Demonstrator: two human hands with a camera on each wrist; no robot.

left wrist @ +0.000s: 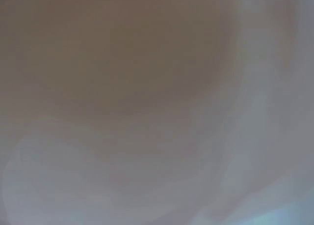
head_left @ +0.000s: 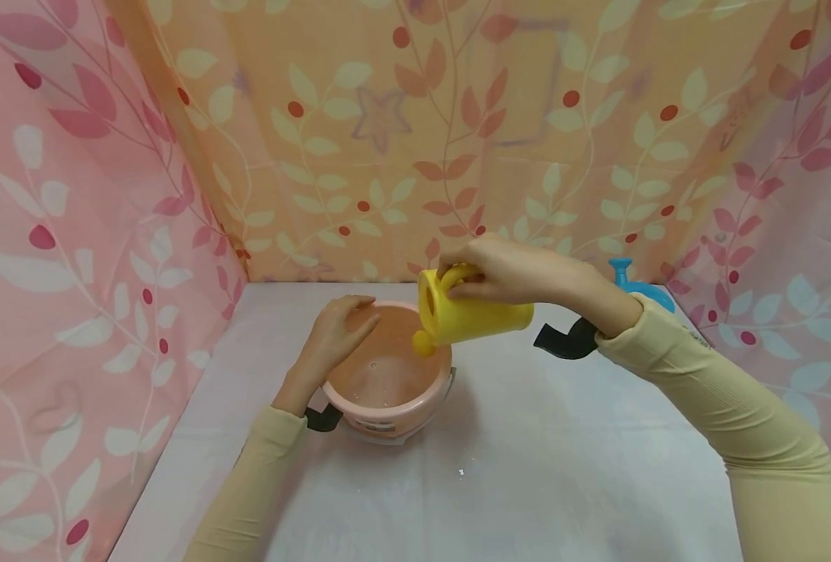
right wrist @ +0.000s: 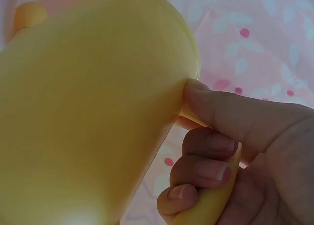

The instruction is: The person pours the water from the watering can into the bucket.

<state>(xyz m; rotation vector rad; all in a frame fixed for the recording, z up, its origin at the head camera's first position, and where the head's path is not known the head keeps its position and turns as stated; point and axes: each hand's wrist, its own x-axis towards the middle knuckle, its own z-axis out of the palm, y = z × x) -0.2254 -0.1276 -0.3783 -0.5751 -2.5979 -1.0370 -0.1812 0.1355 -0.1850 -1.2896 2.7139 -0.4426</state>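
A yellow watering can (head_left: 489, 321) is tipped onto its side above the right part of a pink bucket (head_left: 394, 421). Its mouth faces left, and its rounded spout head (head_left: 424, 343) hangs over the bucket's rim. My right hand (head_left: 496, 269) grips the can's handle; in the right wrist view the fingers (right wrist: 201, 171) curl round the handle and the thumb presses against the can's body. At the bucket's left rim, my left hand (head_left: 334, 332) rests with fingers extended and thumb over the inside. Small bright spots show inside the bucket. The left wrist view is too blurred to read.
A blue plastic thing with a flared spout (head_left: 621, 269) stands at the back right, partly behind my right forearm. Pale sheeting (head_left: 514, 468) covers the table, with small shiny drops in front of the bucket. Patterned curtains (head_left: 387, 140) enclose the back and sides.
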